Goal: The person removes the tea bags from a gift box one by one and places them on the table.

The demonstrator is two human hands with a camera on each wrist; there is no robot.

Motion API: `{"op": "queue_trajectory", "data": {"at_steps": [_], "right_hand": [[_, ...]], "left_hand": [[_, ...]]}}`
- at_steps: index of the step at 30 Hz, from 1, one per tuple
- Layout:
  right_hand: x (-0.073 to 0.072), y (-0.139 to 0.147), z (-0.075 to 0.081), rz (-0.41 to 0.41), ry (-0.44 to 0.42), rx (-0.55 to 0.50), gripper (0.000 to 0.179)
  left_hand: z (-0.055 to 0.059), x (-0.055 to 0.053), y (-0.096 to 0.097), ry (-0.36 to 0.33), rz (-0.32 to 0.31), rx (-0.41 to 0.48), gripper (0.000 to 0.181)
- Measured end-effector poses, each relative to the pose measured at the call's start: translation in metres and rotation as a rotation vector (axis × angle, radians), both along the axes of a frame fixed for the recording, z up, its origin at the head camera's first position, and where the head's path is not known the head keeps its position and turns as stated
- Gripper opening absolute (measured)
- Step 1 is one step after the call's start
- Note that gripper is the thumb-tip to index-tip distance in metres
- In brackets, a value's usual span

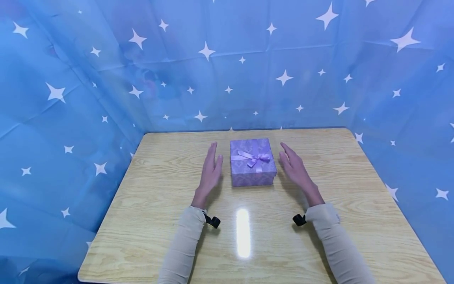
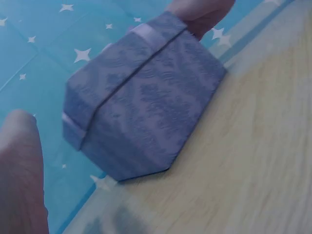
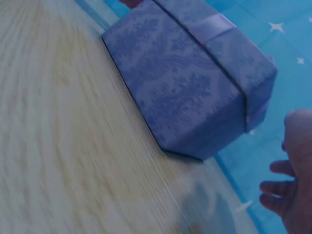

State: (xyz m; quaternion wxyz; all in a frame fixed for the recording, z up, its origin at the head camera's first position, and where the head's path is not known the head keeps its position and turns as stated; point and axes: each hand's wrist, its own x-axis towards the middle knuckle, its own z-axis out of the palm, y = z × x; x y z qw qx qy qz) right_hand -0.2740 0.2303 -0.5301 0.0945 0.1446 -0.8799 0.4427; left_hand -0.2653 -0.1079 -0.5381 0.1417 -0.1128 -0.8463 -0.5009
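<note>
Flanking a purple gift box (image 1: 252, 179), both bare hands are released, grasping nothing: the left hand (image 1: 210, 173) stands at the box's nine o'clock, the right hand (image 1: 297, 167) at its three, fingers loosely extended, each just beside the box without touching it. The box sits on the wood-grain table (image 1: 159, 189), toward twelve o'clock from its middle. The head view shows the satin bow (image 1: 253, 159) spread on top; the wrist views show instead the patterned sides and the dark seam under the lid (image 3: 253, 73). From the left wrist, the right hand appears behind the box, at one o'clock.
</note>
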Motion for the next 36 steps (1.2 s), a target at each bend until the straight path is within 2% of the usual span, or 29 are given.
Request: {"op": "queue_trajectory", "data": {"at_steps": [2,9,15,18,22,25,32,36], "right_hand": [[0.001,-0.006,-0.002,0.003,-0.004,-0.009,0.057],[0.006,-0.025,-0.007,0.016,-0.034,-0.033,0.056],[0.011,-0.038,-0.009,0.065,-0.115,-0.179,0.059],[0.014,-0.041,-0.011,0.061,-0.171,-0.226,0.060],[0.018,-0.044,-0.014,0.036,-0.189,-0.248,0.060],[0.020,-0.049,-0.015,0.016,-0.180,-0.263,0.060],[0.023,-0.056,-0.018,-0.019,-0.196,-0.312,0.059],[0.025,-0.059,-0.018,-0.018,-0.228,-0.313,0.059]], "left_hand": [[-0.002,0.002,0.008,-0.017,-0.033,0.044,0.061],[-0.008,0.005,0.028,-0.056,-0.111,0.106,0.064],[-0.008,0.006,0.039,-0.126,-0.148,0.195,0.067],[-0.009,0.006,0.044,-0.202,-0.147,0.227,0.071],[-0.011,0.006,0.049,-0.281,-0.155,0.264,0.074],[-0.012,0.005,0.051,-0.282,-0.152,0.279,0.074],[-0.012,0.002,0.057,-0.274,-0.090,0.328,0.068],[-0.012,0.004,0.058,-0.277,-0.091,0.346,0.068]]}}
